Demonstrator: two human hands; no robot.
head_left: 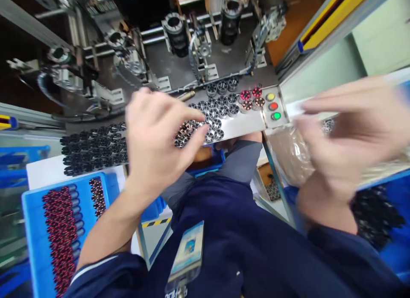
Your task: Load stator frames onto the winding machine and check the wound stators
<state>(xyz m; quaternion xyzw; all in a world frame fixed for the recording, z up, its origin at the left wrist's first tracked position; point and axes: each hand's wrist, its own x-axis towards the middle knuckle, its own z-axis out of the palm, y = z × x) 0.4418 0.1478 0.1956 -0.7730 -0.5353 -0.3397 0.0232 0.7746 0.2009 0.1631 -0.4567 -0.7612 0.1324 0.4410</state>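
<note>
My left hand (156, 135) is over a steel plate (243, 126), its thumb and fingers around a copper-wound stator (185, 128) at the plate's near edge. Whether it grips that part, I cannot tell. Several unwound grey stator cores (218, 110) stand on the plate, with several red-wound ones (250, 93) towards its right end. My right hand (346, 127) is blurred by motion, above a transparent plastic bag (285, 157), and its fingers look spread.
Yellow, red and green buttons (273, 105) sit beyond the plate's right end, with winding machinery (176, 35) behind it. Rows of black stators (92, 148) lie left of the plate. A blue tray (35, 229) holds red-wound parts, and a blue bin (374, 216) holds black ones.
</note>
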